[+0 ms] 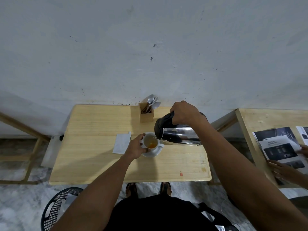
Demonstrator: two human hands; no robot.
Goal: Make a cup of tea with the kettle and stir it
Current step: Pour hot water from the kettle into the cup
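A white cup (150,142) stands on a white saucer (154,153) in the middle of the wooden table (93,147). Amber liquid fills part of the cup. My left hand (135,147) grips the cup's left side. My right hand (184,112) is closed on the black handle of a steel kettle (179,135). The kettle is tipped to the left, its spout over the cup's right rim, and a thin stream of water runs into the cup.
A wooden holder (146,113) with spoons and a fork stands at the table's back edge. An empty white sachet (121,144) lies left of the cup. A second table at right carries booklets (280,144) under another person's hands (283,169). A black chair (56,209) stands at lower left.
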